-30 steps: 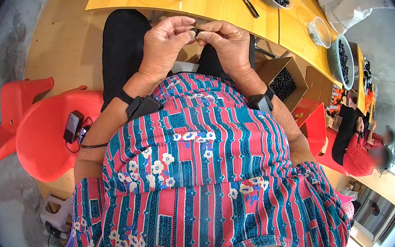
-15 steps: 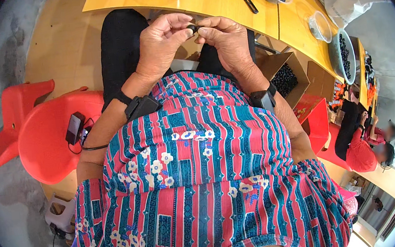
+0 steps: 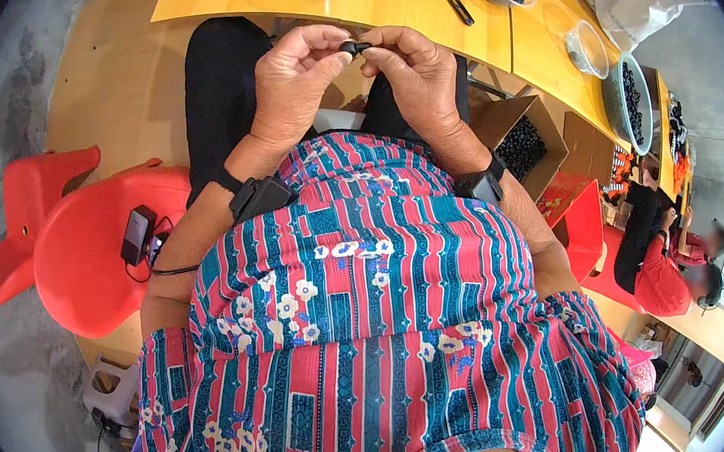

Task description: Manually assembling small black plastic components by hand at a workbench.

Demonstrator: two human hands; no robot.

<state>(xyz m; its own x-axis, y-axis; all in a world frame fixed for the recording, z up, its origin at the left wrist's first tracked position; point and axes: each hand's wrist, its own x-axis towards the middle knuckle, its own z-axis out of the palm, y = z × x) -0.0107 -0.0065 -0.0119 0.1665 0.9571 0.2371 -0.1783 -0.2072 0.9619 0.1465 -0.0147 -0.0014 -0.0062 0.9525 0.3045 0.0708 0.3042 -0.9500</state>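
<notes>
Hands (image 3: 294,81) pinch black piece (image 3: 350,48) near table edge (image 3: 476,47).

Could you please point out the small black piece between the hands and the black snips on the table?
Small black piece (image 3: 354,48): head view, on its middle.
Black snips (image 3: 456,4): head view, about midway along the body.

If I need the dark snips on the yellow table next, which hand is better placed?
Probably the right hand: the dark snips lie beyond it, to its right, farther from the left hand. Both hands pinch the small black piece, so neither is free.
</notes>
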